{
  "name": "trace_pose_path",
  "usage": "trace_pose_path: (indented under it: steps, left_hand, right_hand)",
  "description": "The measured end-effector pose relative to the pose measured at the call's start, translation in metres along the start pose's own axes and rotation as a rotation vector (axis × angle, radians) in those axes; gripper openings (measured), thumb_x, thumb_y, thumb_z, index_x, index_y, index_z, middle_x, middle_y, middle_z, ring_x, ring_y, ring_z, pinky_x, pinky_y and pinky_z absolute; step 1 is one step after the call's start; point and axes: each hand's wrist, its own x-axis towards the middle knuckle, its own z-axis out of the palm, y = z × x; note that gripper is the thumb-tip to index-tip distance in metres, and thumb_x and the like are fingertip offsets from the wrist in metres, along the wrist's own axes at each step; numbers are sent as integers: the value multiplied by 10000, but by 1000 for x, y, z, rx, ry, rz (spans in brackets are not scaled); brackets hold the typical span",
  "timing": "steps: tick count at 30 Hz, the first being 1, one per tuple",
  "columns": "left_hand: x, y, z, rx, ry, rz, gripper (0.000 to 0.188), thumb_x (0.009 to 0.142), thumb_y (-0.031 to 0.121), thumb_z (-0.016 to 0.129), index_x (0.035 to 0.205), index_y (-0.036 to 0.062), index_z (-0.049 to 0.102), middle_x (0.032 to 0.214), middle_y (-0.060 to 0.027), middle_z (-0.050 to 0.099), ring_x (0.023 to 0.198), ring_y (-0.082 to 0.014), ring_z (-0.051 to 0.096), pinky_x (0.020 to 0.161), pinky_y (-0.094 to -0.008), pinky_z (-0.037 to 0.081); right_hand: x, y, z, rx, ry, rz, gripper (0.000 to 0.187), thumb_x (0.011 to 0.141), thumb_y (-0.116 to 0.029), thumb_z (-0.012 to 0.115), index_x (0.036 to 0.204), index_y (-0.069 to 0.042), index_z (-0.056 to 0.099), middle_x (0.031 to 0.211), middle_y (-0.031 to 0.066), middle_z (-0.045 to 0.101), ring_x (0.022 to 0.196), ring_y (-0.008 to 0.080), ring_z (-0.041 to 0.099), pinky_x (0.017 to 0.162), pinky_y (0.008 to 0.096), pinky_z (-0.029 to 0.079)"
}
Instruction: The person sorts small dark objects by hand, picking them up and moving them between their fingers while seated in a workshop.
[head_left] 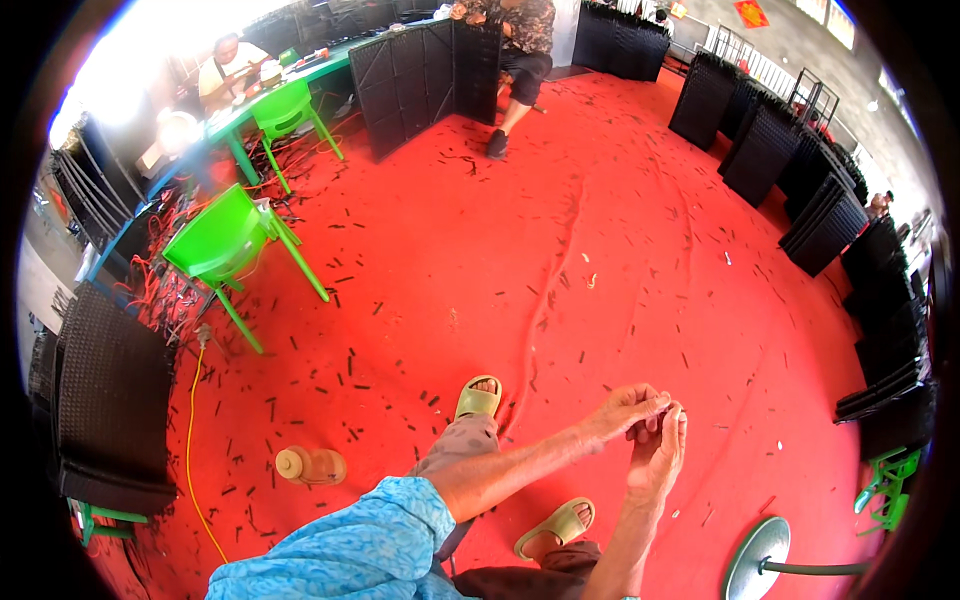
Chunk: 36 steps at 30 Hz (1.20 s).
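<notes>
Left hand (632, 408) and right hand (660, 455) nearly meet (grip gap and contents I cannot tell) above slim black strips (351, 366).

Spread with wrinkled red carpet (440, 250), littered with short black strips (350, 364), thickly toward eight o'clock. Carries a tan lidded jug (318, 466) at half past seven, a yellow cord (191, 420) at eight, lime-green chairs (218, 236) between nine and eleven, and upright black panels (758, 160) around two.

Past your left hand (632, 408) you have room over red carpet (440, 260); a bottle (318, 466) blocks near left, a stand (757, 560) near right.
</notes>
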Motion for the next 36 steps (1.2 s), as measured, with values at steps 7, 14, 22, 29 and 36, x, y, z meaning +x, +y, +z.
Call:
trace_pose_path:
  steps: [7,14,22,29,36]
  left_hand:
    - [-3,1,-4,46,-47,-2,240,860,337,532,825,99,538,632,32,513,557,-48,494,465,-177,354]
    - [-7,-1,-4,63,-88,-3,192,861,288,540,833,98,547,685,23,528,601,-45,496,489,-182,369]
    - [-11,8,-1,136,-75,45,257,885,326,491,880,74,547,652,14,523,581,-57,505,492,-190,394]
    - [-7,-1,-10,156,61,27,277,867,362,508,855,87,543,618,15,535,513,-67,520,431,-179,345]
    - [-8,2,-10,168,53,9,270,853,360,532,808,93,542,621,13,534,524,-63,518,432,-176,343]
  right_hand:
    - [1,6,-13,100,70,112,208,868,-329,511,908,-125,529,723,-16,450,629,111,414,549,274,372]
    - [2,4,-19,162,77,207,202,870,-348,500,940,-161,530,935,-22,549,805,127,499,654,279,403]
    - [5,9,-19,217,162,238,181,889,-328,458,921,-157,507,982,-18,543,796,165,510,594,330,417]
    - [0,6,-26,277,44,214,176,878,-306,492,925,-140,528,1009,20,556,970,183,515,821,356,429]
    - [-2,5,-20,235,18,239,173,878,-305,492,928,-145,538,980,5,564,937,178,522,804,343,434]
